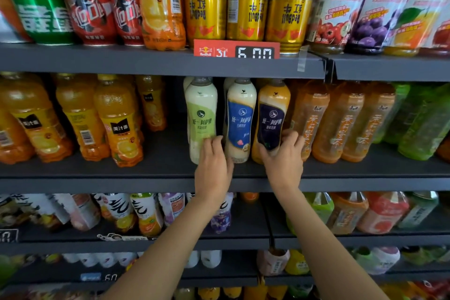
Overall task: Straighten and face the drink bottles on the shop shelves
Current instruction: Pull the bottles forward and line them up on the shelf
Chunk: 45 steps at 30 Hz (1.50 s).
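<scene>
Left hand [214, 165] fingers curl round green bottle [201, 114]; right hand [283, 157] grips purple bottle [271, 119]. Both near shelf [151, 173] front edge. Risk: twisting knocks blue bottle [239, 117] between, toppling it.

- 3 milk-tea bottles stand side by side at the front of the middle shelf [155, 173], labels facing out.
- The green-label bottle [201, 114] is pale and creamy, upright, on the left of the 3.
- The blue-label bottle [241, 117] stands in the middle, cream-coloured, leaning slightly left.
- The dark-label bottle [271, 117] is tan (a purple-navy panel), tilted, its base towards the blue one.
- Orange juice bottles [117, 119] stand further left, some labels turned sideways.
- Amber tea bottles [341, 122] line up just right.
</scene>
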### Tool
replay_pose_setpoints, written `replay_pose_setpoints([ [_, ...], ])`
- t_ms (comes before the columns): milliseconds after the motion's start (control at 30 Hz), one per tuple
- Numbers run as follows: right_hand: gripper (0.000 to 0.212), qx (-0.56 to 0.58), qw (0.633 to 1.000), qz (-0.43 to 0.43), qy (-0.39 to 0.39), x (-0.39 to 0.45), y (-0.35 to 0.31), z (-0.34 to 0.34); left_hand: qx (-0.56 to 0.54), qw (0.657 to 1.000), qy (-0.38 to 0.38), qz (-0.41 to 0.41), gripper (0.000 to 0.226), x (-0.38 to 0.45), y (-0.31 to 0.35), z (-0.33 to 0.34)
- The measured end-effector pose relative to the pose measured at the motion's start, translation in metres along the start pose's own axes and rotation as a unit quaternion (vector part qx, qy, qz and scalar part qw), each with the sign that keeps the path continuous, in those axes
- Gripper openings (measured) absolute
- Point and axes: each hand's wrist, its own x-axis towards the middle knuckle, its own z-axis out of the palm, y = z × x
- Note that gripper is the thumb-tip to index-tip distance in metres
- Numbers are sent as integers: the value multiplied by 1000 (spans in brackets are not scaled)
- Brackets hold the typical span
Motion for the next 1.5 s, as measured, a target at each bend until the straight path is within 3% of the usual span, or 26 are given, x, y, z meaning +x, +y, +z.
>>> replay_pose_setpoints([
  [133, 76, -13, 997, 27, -65, 8, -7, 4, -39, 995, 77, -48, 41, 0, -6, -18],
  [200, 72, -19, 995, 39, -89, 12, -7, 5, -77, 984, 105, -120, 47, 8, -1, -26],
  [300, 63, -19, 992, 52, -111, 13, -6, 4, -117, 964, 72, -227, 62, 18, -2, -29],
  [367, 62, -31, 992, 48, -115, 12, -7, 3, -102, 963, 25, -247, 68, 21, -6, -27],
  [700, 59, -32, 992, 36, -118, 9, -7, 1, -90, 968, -11, -232, 67, 24, -14, -25],
  [800, 60, -24, 991, 30, -125, 7, -4, 1, -105, 965, 56, -234, 56, 12, -7, -24],
  [900, 63, -26, 991, 16, -127, 11, -2, 1, -101, 977, 145, -116, 37, -8, 11, -15],
  [1000, 64, -32, 991, 16, -126, 18, 0, -1, -63, 995, 74, -19, 39, -4, 26, -3],
  [1100, 63, -32, 992, 15, -118, 19, 2, -2, -28, 997, 25, -61, 58, 14, 35, 2],
  [1233, 62, -31, 992, 6, -122, 16, 5, -1, -9, 990, -30, -140, 63, 22, 42, 8],
  [1367, 65, -46, 992, 6, -120, 17, 5, 0, 67, 987, -45, -142, 60, 22, 44, 13],
  [1500, 64, -53, 991, 21, -123, 14, 8, 4, 70, 988, -50, -130, 60, 21, 41, 15],
])
